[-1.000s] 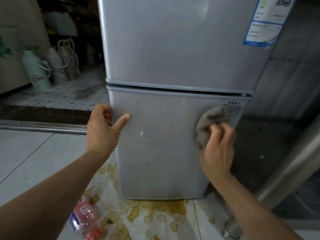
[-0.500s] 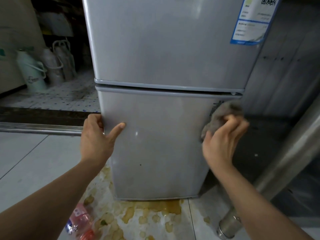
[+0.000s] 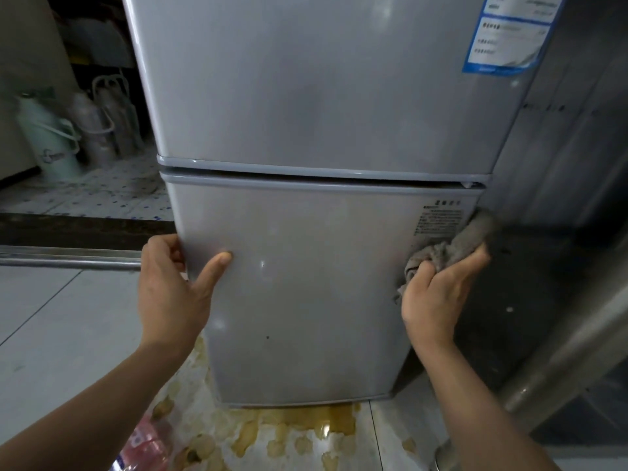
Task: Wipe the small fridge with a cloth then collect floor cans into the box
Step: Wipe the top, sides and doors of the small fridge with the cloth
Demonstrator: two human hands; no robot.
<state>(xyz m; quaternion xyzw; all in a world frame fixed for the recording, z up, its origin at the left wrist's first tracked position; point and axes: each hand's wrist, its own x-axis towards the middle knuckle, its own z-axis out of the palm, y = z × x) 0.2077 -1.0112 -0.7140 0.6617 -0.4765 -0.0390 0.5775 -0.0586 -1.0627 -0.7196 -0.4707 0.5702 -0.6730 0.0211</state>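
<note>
A small silver two-door fridge (image 3: 306,283) stands in front of me. My left hand (image 3: 173,294) grips the left edge of its lower door, thumb flat on the front and fingers curled round the side. My right hand (image 3: 438,290) holds a bunched grey cloth (image 3: 455,248) at the door's right edge, by the printed label. A pink-labelled plastic bottle (image 3: 149,447) lies on the floor at the bottom left, partly hidden by my left forearm. No box is in view.
A yellow-brown spill (image 3: 306,426) spreads on the tiles under the fridge front. A steel post (image 3: 557,362) slants up at the right. Thermos flasks (image 3: 51,141) stand on a raised floor behind a metal threshold (image 3: 68,260) at the left.
My right hand has carried the cloth rightward across the lower door to its right edge. My left hand has kept its hold on the left edge. The view has shifted.
</note>
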